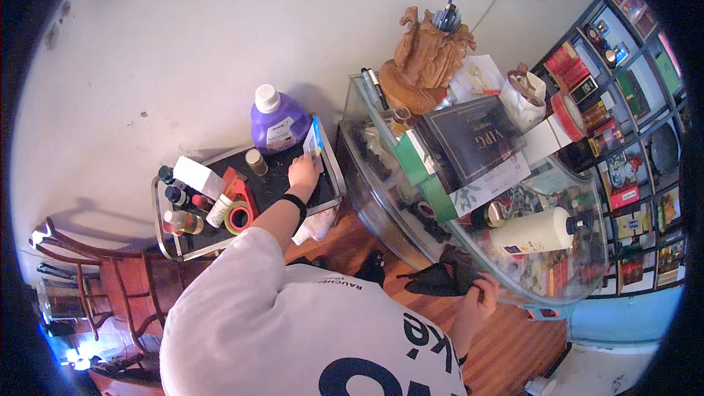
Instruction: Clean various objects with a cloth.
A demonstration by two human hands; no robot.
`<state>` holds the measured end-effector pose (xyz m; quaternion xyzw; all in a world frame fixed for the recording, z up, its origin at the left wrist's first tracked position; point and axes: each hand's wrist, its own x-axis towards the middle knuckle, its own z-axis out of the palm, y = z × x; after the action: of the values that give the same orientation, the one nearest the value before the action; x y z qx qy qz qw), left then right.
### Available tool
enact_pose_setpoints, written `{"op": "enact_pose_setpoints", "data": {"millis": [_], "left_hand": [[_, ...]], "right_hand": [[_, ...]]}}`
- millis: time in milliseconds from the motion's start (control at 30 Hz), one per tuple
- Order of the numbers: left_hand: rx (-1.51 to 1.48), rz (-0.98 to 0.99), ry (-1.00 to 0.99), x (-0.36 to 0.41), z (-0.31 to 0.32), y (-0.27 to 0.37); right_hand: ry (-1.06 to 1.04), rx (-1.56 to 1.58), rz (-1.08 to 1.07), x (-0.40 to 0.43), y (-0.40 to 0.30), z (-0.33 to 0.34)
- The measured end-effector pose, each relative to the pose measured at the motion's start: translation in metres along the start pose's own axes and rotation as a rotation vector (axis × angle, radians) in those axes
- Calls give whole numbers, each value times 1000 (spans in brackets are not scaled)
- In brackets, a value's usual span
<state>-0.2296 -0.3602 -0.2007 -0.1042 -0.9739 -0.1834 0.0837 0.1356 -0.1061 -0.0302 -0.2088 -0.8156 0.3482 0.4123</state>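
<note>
My left hand [306,171] reaches over a black tray-top cart with a pale metal rim [336,176]. Its fingers close on the lower end of a thin blue-and-white packet [313,137], which stands upright near the tray's right end. Just behind it is a purple detergent bottle [280,124] with a white cap. A small jar [256,161] stands to the left of the hand. Low on the right, my right hand [482,296] grips a dark cloth or soft bag [448,274] beside the rounded glass counter [528,302]. Part of the cloth hangs over the wooden floor.
On the tray's left are a white box [199,177], tape rolls [238,216], a red tape dispenser [237,186] and several small bottles. The glass counter bears a black box [473,140], a white pump bottle [531,234] and a carved wooden pen holder [432,58]. Wooden chairs [118,286] stand left.
</note>
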Motion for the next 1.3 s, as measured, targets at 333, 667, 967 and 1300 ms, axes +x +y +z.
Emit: {"op": "enact_pose_setpoints", "data": {"millis": [333,667,967,1300], "left_hand": [[-503,-183,344,-8,-71,-26],[-1079,-112,287,-31,-182,5],[-1433,-131,103,-45,-221,56],[-1609,-144,26,-51,-216,103]], "right_hand": [[-77,16,103,2,-6,27],[-57,254,49,45,-29,66],[-60,182,-221,46,-96,124],[-15,52,-545,42,-141,179]]}}
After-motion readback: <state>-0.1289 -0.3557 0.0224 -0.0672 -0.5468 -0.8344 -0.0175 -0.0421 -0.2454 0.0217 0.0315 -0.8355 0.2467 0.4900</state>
